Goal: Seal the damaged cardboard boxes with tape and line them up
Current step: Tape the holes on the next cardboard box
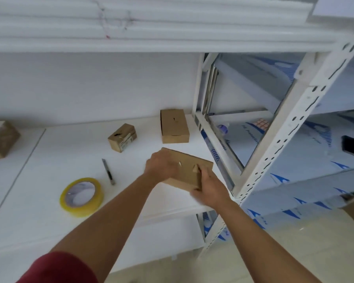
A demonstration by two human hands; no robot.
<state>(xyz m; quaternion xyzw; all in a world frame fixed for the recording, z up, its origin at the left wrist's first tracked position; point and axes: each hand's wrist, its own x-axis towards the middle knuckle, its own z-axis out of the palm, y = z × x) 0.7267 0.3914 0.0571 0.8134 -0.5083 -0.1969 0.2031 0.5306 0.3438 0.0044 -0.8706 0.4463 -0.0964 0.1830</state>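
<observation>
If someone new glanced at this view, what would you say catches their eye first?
First, the flat brown cardboard box near the white shelf's front right, with torn punctures on top, gripped by the left hand and right hand. Next, the yellow-rimmed roll of clear tape lying to its left, with a slim utility knife between them.

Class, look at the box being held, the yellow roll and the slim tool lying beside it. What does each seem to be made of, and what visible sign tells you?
Held box: brown cardboard, matte, with small torn punctures.
Yellow roll: probably plastic packing tape, glossy and slightly see-through, wound in a ring.
Slim tool: looks like a utility knife, likely a dull grey metal or plastic body; too small to be sure.
</observation>
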